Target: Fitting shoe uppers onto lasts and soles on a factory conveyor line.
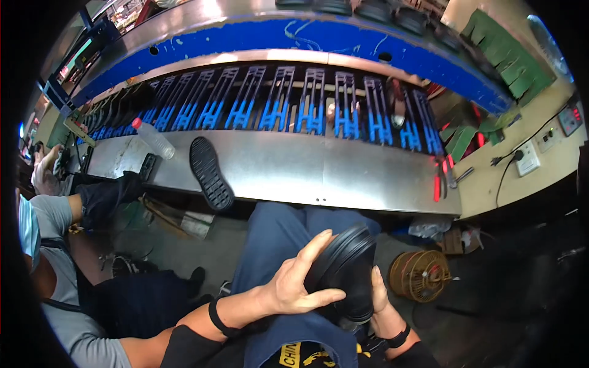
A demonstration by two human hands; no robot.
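A black shoe (351, 260) is held over my lap with its thick ridged sole edge toward the upper left. My left hand (297, 285) grips it from the left, the fingers along the sole edge and the thumb across the upper. On the opposite side my right hand (381, 300) presses against the shoe, its fingers partly hidden behind it. A loose black shoe sole (210, 173), tread up, lies on the metal bench (276, 168) in front of me, one end hanging over the front edge.
Beyond the bench runs a row of blue slatted racks (245, 113). A clear bottle with a red cap (154, 140) lies at left, and red-handled pliers (438, 181) at right. A round fan (420, 276) stands on the floor. A person in grey (58, 227) sits to my left.
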